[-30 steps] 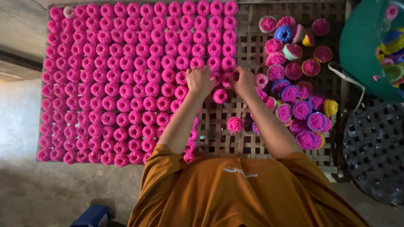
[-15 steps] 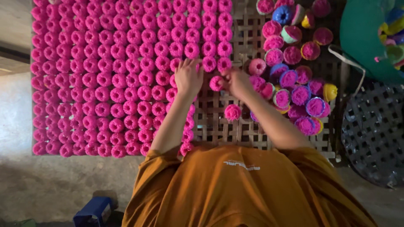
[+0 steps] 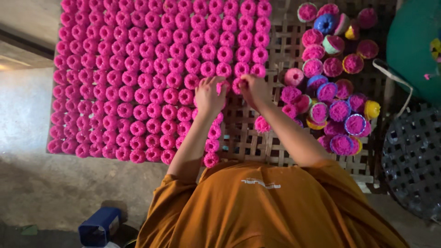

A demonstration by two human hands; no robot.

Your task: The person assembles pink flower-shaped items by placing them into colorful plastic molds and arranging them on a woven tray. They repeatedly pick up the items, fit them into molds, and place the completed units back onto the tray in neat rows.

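Several rows of round pink pieces (image 3: 156, 73) stand packed on a woven lattice tray (image 3: 248, 142). My left hand (image 3: 206, 95) is at the right end of those rows, its fingertips pinching a pink piece (image 3: 223, 87) there. Right beside it, my right hand (image 3: 255, 89) is closed on another pink piece (image 3: 238, 85), held against the row's end. The two hands almost touch. One loose pink piece (image 3: 262, 124) lies alone on the lattice under my right forearm.
A heap of pink pieces in coloured cups (image 3: 330, 92) fills the tray's right side. A green tub (image 3: 411, 46) stands at the upper right, a dark perforated basket (image 3: 413, 156) at the right, and a blue container (image 3: 98, 225) on the concrete floor at the lower left.
My right hand has carried a pink piece from the open lattice up to the end of a row. My left hand moved up beside it.
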